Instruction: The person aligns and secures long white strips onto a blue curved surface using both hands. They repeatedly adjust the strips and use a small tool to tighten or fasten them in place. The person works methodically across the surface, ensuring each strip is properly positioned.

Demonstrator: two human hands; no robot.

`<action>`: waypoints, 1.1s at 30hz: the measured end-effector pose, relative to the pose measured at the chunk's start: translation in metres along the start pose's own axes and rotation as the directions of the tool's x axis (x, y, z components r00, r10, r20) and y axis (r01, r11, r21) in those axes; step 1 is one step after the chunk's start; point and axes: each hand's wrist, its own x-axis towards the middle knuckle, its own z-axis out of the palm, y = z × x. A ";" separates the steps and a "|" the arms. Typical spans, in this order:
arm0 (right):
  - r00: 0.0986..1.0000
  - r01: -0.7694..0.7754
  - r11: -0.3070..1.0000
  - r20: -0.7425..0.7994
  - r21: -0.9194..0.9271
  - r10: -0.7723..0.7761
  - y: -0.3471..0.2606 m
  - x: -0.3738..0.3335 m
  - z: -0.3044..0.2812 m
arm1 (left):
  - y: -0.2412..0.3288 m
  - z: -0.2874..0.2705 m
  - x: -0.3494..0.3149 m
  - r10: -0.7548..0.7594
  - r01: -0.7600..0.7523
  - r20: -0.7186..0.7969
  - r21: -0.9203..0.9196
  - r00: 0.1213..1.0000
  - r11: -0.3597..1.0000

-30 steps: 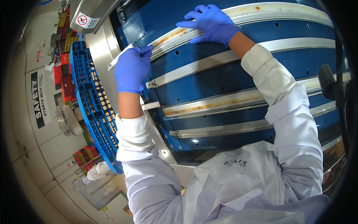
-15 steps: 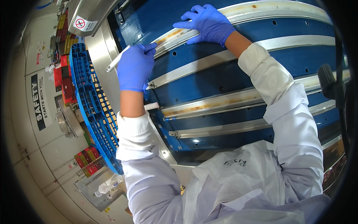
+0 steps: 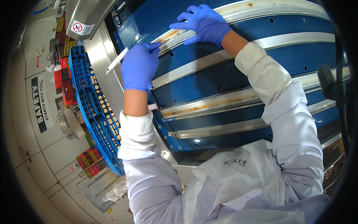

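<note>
Curled, the blue-gloved left hand (image 3: 140, 67) sits at the left end of the topmost metal rail (image 3: 257, 10); whether it grips is hidden. A white rod (image 3: 117, 61) juts out beside it. The right hand (image 3: 204, 24), unclenched, spreads its fingers over the same rail, whose long axis climbs rightward from left hand to right. Beneath is a blue panel (image 3: 201, 83); beyond, at left, a blue plastic grid (image 3: 85, 84).

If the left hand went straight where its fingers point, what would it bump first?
Probably the long, silvery, brown-stained metal rail by the blue-gloved left hand; they may touch already, depth's unclear.
</note>
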 end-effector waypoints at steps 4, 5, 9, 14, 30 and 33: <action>0.999 0.014 1.000 -0.036 0.008 -0.014 -0.001 0.000 0.011 | 0.010 0.005 -0.002 0.030 -0.030 0.006 0.065 1.000 0.997; 1.000 0.012 1.000 -0.020 0.011 -0.012 -0.001 0.001 0.010 | 0.012 0.003 -0.001 0.015 -0.015 0.012 0.073 1.000 0.997; 1.000 0.005 0.999 -0.010 0.050 -0.004 -0.001 -0.002 0.002 | 0.015 0.000 -0.001 -0.008 0.007 -0.005 -0.061 1.000 0.998; 0.998 -0.004 1.000 -0.064 0.010 0.004 0.001 0.001 0.009 | 0.023 0.003 0.003 0.006 -0.006 0.017 0.018 1.000 1.000; 0.997 -0.037 0.993 -0.070 0.113 0.045 -0.003 0.000 0.013 | 0.045 -0.005 0.005 -0.046 0.052 0.145 -0.040 0.988 0.998; 0.995 -0.019 0.996 -0.099 0.084 0.027 0.005 -0.002 0.011 | 0.021 -0.015 0.003 0.037 -0.039 -0.015 -0.122 0.999 0.992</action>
